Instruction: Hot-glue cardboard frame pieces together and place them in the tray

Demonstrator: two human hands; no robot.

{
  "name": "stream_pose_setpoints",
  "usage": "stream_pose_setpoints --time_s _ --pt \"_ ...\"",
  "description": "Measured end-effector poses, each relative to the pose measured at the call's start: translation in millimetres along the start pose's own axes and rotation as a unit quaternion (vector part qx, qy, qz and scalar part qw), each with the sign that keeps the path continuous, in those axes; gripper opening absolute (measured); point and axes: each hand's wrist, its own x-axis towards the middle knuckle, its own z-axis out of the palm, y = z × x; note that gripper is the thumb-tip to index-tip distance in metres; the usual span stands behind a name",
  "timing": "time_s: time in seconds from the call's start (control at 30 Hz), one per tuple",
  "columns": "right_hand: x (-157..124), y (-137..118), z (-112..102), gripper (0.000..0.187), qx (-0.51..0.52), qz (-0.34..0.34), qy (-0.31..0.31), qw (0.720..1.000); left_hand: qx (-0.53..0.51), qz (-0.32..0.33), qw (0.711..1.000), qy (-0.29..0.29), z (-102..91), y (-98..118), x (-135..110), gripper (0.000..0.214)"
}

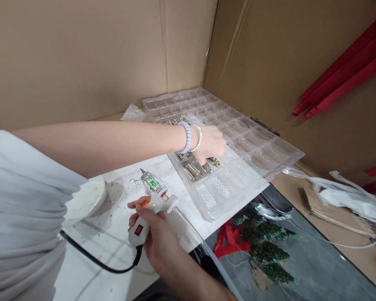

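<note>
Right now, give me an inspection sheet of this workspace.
Surface: white table top, speckled with debris.
Job's things: glue gun, nozzle pointing away; clear compartment tray holding small metal pieces.
Clutter: round white disc; green glittery decorations with red ribbon; white plastic bags.
Hands: right hand grips the glue gun; left hand, with bracelets, reaches into the tray at the metal pieces.
Cables: black cord from the gun handle.
Surroundings: cardboard walls; red strips.
</note>
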Motion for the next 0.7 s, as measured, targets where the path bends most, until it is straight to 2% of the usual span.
stream_pose_setpoints --time_s 0.13,0.23,0.33,0.47,0.6,0.7 --pt "-1.1 -0.6 1.1 0.027 0.001 0.004 0.009 1.0 -0.076 -0.042 0.996 0.035 -8.0 -5.1 -1.0 0.012" --pt "-2.2 -1.0 1.9 0.027 0.006 0.004 0.008 1.0 -0.176 -0.084 0.978 0.073 -14.8 -9.8 -3.3 0.018" --pt "-2.8 -1.7 1.8 0.027 0.006 0.003 -0.004 1.0 -0.309 -0.109 0.941 0.09 -15.0 -11.6 -7.1 0.034" --pt "-2.0 -1.3 0.9 0.026 0.0 -0.004 -0.007 1.0 -0.457 -0.118 0.875 0.104 -9.0 -11.7 -11.9 0.052" --pt "0.0 -0.1 -0.1 0.025 -0.001 -0.01 -0.01 1.0 -0.534 -0.136 0.824 0.135 -7.5 -16.5 -12.5 0.057" --pt "0.0 -1.2 1.0 0.026 -0.002 -0.008 -0.007 1.0 -0.551 -0.157 0.805 0.156 -9.6 -20.6 -10.3 0.054"
